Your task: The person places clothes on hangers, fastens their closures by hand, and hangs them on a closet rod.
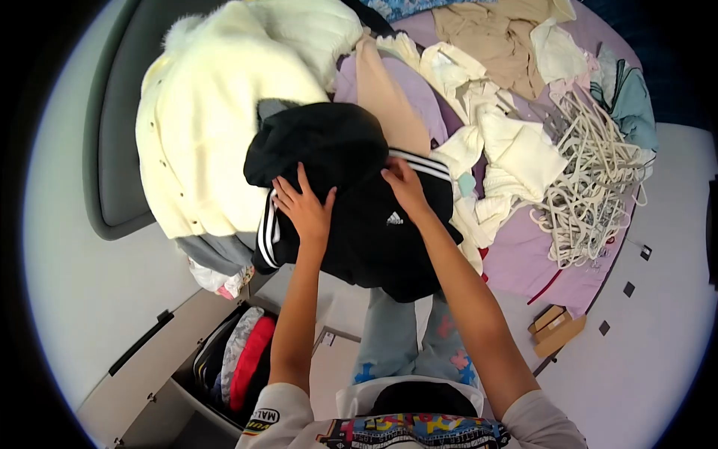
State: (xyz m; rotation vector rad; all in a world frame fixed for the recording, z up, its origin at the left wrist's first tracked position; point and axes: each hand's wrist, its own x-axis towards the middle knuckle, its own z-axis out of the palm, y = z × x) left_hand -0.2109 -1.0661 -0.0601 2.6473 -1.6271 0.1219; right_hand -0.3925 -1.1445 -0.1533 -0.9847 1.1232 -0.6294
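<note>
A black hooded jacket (pixel 351 239) with white stripes on its sleeves and a small white logo lies in front of me at the edge of the bed. My left hand (pixel 303 213) rests on it just below the hood (pixel 321 142), fingers spread and flat. At the striped shoulder on the other side, my right hand (pixel 406 187) has its fingers curled and pinched on the fabric. The jacket's lower edge hangs over above my legs. A cream fluffy cardigan (pixel 217 127) lies beside it on the left.
White hangers (pixel 587 179) lie tangled in a heap on the right of the purple bedsheet (pixel 523 251). Cream garments (pixel 516 157) and a beige garment (pixel 493 37) spread across the bed. An open drawer (pixel 202 408) below left holds folded clothes. A cardboard box (pixel 557 333) sits at lower right.
</note>
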